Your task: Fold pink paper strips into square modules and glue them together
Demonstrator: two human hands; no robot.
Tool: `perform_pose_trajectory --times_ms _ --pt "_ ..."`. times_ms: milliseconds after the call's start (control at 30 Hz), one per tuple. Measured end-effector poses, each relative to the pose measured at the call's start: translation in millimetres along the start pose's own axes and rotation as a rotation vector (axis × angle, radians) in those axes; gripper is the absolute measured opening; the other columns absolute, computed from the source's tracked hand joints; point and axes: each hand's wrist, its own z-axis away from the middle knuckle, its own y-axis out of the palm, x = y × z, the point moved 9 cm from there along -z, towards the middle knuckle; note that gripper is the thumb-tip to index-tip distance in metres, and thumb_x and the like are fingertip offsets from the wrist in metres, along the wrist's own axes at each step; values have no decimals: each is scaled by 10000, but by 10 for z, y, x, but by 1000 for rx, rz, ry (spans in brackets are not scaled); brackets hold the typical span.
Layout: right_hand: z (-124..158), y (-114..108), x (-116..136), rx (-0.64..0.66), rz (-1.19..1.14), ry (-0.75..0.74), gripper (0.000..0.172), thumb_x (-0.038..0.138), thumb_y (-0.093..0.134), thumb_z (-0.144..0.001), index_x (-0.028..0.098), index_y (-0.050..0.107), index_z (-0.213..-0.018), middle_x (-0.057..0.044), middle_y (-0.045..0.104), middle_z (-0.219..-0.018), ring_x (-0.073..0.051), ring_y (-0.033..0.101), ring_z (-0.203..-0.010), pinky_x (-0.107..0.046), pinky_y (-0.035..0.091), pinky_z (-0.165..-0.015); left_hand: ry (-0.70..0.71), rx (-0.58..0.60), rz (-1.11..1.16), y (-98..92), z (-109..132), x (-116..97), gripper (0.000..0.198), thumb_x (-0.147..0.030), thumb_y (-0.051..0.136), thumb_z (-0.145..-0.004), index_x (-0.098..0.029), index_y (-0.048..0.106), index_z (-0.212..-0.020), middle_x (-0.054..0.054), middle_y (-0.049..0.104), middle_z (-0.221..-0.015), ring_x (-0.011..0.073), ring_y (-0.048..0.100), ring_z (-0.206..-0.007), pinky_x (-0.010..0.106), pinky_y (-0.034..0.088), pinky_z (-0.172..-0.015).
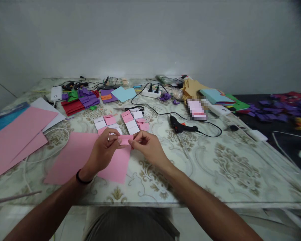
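Observation:
Between both hands, a small folded piece of pink paper (125, 140) is held up above the table. My left hand (104, 149) pinches its left end between thumb and fingers. At the right end, my right hand (148, 146) is closed on the same piece. Beneath the left hand lies a large pink sheet (75, 154), partly covered by that hand and forearm. Just beyond the hands are pink and white folded paper pieces (132, 122), laid in two checkered groups; the left group is partly hidden by my left hand.
A black glue gun (180, 126) with its cord lies right of the hands. Scissors (131, 109) rest behind the paper groups. Purple and red folded papers (74, 106), a white power strip (151, 93) and a phone (197, 108) are farther back. More pink sheets (22, 134) lie left.

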Motion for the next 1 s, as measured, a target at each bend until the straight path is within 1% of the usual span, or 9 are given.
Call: perform_pose_trajectory --times_ms 200,367,467,533,633,700,800,900,1000 --pt "-39 17 -35 19 -260 7 486 375 920 -721 251 506 -944 83 658 -730 -113 620 -583 -273 504 -641 64 31 -100 1 23 -48 192 -346 655 -960 -181 754 -957 31 705 -901 173 710 -869 372 678 -887" --pt "-40 22 26 49 -242 -37 464 356 890 -769 254 559 -1077 84 636 -753 -103 622 -584 -273 503 -648 24 71 -216 15 40 -50 177 -286 717 -926 -184 775 -1059 -40 621 -614 109 616 -585 244 610 -659" --pt "-32 25 64 47 -187 -76 459 374 866 -795 258 564 -1122 68 635 -789 -104 620 -616 -267 501 -648 14 26 -165 -29 22 -44 170 -318 766 -891 -177 782 -984 25 755 -785 162 729 -746 266 615 -721" --pt "-32 36 55 46 -170 -77 487 369 877 -780 265 541 -1116 65 635 -801 -108 618 -639 -258 496 -640 1 2 -139 -46 9 -21 183 -327 803 -861 -177 772 -962 43 780 -837 192 759 -821 276 615 -745" --pt "-34 73 4 65 -177 -40 556 354 907 -737 273 509 -1118 68 638 -797 -116 619 -656 -248 487 -629 -14 -18 -116 -52 1 16 285 -305 854 -812 -195 714 -1035 -15 715 -698 165 738 -706 239 580 -646" --pt "-33 74 5 61 -163 -45 549 355 903 -740 265 522 -1124 53 658 -814 -121 623 -684 -252 489 -652 -39 -14 -86 -45 1 52 382 -303 860 -804 -209 662 -1117 -37 699 -686 168 741 -689 253 594 -651" --pt "-26 38 39 29 -119 -77 475 376 884 -759 243 584 -1101 24 673 -853 -131 623 -749 -264 491 -711 -72 42 -111 -2 4 94 302 -339 827 -837 -185 685 -1055 1 745 -755 196 762 -760 308 627 -728" --pt "-17 85 -24 87 -36 -3 365 454 867 -762 206 669 -942 11 663 -789 -143 597 -718 -275 464 -685 -42 49 -178 1 4 72 214 -347 819 -847 -166 722 -907 27 765 -788 188 747 -783 294 608 -736" --pt "0 118 -113 133 52 80 398 548 829 -780 181 676 -757 10 641 -673 -135 532 -619 -275 395 -604 -43 32 -178 -2 3 60 220 -343 837 -827 -168 715 -881 19 753 -756 178 727 -742 288 600 -704"
